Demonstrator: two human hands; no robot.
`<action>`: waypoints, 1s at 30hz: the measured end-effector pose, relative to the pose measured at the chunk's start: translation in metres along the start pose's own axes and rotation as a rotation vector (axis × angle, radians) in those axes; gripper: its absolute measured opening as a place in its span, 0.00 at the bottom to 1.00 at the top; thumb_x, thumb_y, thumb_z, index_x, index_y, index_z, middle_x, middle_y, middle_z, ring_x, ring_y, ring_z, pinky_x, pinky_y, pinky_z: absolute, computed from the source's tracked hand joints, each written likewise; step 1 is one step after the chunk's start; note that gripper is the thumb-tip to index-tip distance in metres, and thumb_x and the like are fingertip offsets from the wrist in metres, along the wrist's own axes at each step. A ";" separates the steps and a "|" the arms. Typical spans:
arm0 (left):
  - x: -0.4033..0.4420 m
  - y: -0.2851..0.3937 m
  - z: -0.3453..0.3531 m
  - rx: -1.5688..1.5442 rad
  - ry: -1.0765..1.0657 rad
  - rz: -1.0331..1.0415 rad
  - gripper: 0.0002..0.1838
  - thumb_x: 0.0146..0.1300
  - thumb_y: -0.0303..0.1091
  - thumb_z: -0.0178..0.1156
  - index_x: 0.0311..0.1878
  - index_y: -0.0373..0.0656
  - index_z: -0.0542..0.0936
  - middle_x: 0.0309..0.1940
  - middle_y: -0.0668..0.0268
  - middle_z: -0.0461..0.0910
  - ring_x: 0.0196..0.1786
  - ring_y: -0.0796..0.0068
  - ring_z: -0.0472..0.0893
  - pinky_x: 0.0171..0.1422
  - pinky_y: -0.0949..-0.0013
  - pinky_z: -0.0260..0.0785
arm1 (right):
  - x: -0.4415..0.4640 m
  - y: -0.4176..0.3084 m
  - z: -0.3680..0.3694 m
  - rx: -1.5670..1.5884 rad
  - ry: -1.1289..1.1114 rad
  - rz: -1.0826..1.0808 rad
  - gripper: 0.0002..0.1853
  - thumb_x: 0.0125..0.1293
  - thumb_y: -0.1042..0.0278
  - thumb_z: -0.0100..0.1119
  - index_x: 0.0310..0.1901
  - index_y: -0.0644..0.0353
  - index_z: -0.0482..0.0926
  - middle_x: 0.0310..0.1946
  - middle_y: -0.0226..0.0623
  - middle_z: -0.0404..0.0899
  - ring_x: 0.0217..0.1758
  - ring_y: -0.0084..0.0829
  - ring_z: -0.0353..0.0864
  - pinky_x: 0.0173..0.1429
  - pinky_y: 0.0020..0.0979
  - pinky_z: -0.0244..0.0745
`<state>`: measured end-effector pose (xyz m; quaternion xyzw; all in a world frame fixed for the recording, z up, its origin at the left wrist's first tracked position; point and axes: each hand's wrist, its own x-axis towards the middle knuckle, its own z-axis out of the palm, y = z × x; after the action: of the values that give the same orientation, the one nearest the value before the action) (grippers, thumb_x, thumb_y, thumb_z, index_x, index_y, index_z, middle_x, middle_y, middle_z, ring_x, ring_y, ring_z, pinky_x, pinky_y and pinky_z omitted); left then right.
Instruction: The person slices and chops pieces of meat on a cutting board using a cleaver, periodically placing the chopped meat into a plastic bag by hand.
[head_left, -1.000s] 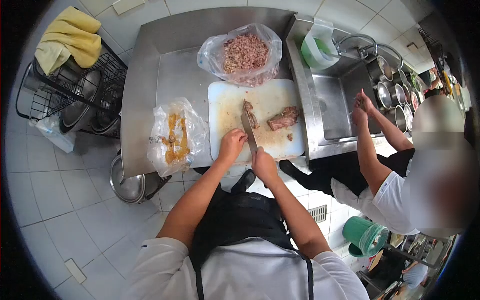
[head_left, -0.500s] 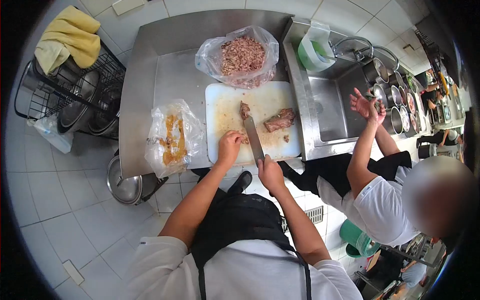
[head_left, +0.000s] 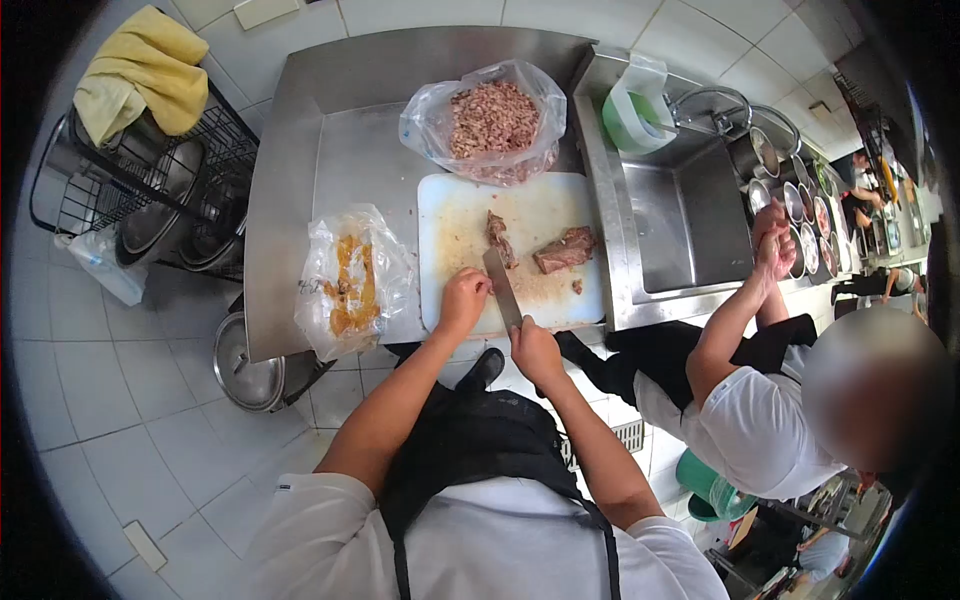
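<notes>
My right hand (head_left: 537,352) grips the handle of a knife (head_left: 505,293) at the near edge of the white cutting board (head_left: 445,215). The blade slants away from me, its tip beside a narrow strip of cooked-looking meat (head_left: 497,232). Left of the blade, my left hand (head_left: 464,302) rests low over the board with its fingers curled together; whatever is in the fingertips is too small to make out. A larger chunk of meat (head_left: 565,251) lies on the board's right side, with a small scrap (head_left: 577,287) just below it.
Behind the board stands an open plastic bag of chopped meat (head_left: 493,120). To the left lies a clear bag with yellowish pieces (head_left: 350,285). On the right are a sink (head_left: 675,225), a green container (head_left: 635,115) and a co-worker's clasped hands (head_left: 772,240). A wire rack (head_left: 225,130) holds pans.
The knife tip has shifted slightly toward me, and more of the meat strip shows beside it. My left fingers have drawn closer together. The co-worker's hands have come together.
</notes>
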<state>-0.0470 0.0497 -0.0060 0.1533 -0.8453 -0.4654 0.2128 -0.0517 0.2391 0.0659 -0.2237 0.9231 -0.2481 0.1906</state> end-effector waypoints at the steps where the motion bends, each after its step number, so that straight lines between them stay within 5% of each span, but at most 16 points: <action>1: 0.000 0.000 0.001 0.012 0.009 0.015 0.01 0.57 0.21 0.69 0.33 0.36 0.86 0.35 0.56 0.85 0.40 0.53 0.86 0.47 0.56 0.79 | 0.003 -0.003 0.003 -0.003 0.008 0.000 0.16 0.77 0.62 0.56 0.40 0.70 0.75 0.27 0.64 0.82 0.34 0.66 0.85 0.43 0.60 0.79; 8: -0.006 0.005 0.002 -0.023 0.023 -0.023 0.02 0.58 0.21 0.69 0.33 0.36 0.85 0.36 0.56 0.85 0.40 0.51 0.85 0.47 0.55 0.78 | 0.053 0.002 0.031 0.031 0.082 -0.089 0.15 0.77 0.64 0.56 0.40 0.71 0.75 0.28 0.66 0.82 0.34 0.66 0.85 0.42 0.60 0.80; 14: -0.010 -0.001 0.008 0.021 0.032 -0.047 0.03 0.63 0.20 0.69 0.38 0.36 0.85 0.39 0.57 0.85 0.41 0.59 0.88 0.45 0.62 0.81 | -0.011 0.016 0.005 -0.028 -0.036 -0.009 0.15 0.76 0.62 0.57 0.41 0.70 0.76 0.31 0.65 0.84 0.36 0.65 0.86 0.42 0.60 0.80; 17: -0.011 0.005 0.007 -0.027 0.047 -0.079 0.02 0.60 0.21 0.68 0.37 0.36 0.85 0.38 0.56 0.85 0.44 0.51 0.85 0.52 0.54 0.77 | -0.037 0.032 -0.027 -0.008 -0.066 -0.034 0.15 0.76 0.61 0.58 0.42 0.69 0.76 0.32 0.64 0.84 0.37 0.65 0.86 0.42 0.60 0.79; 30: -0.004 0.029 -0.001 0.303 -0.162 0.204 0.11 0.60 0.25 0.71 0.47 0.37 0.88 0.47 0.56 0.82 0.51 0.52 0.83 0.58 0.54 0.77 | -0.047 0.043 -0.018 -0.033 0.000 0.035 0.14 0.75 0.61 0.59 0.40 0.66 0.78 0.30 0.61 0.84 0.35 0.65 0.85 0.43 0.61 0.80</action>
<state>-0.0449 0.0657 0.0187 0.0592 -0.9312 -0.3196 0.1648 -0.0352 0.3033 0.0687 -0.2105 0.9308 -0.2293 0.1915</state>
